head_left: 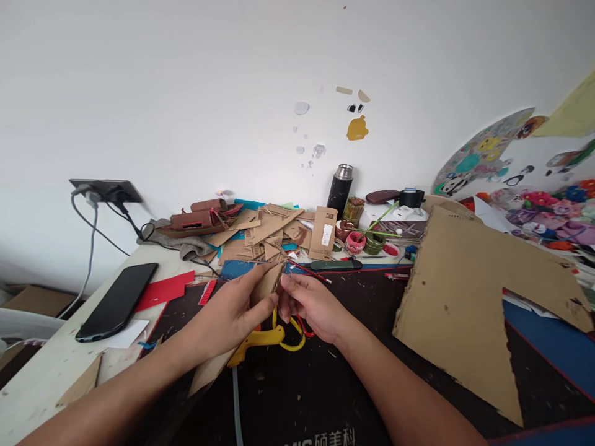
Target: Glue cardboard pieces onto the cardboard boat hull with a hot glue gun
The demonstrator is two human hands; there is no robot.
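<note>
My left hand (244, 308) is closed around a long cardboard piece (269, 284), thumb on the near side and fingers behind. Its upper end is tilted up and shows a corrugated edge. At that right edge, my right hand (316, 303) pinches with thumb and curled fingers; the fingertips are partly hidden. Below both hands lies a yellow glue gun (260, 338) with a grey cord. Scissors with yellow and red handles (294, 347) rest beside it, partly covered by my hands. Another strip of cardboard (211, 373) shows under my left wrist.
Cardboard scraps (274, 226) are heaped at the back, beside a brown model boat (195, 220). A green utility knife (335, 265), open paint jars (356, 241) and a black flask (341, 192) stand or lie nearby. A large cardboard sheet (458, 297) fills the right; a phone (118, 300) lies left.
</note>
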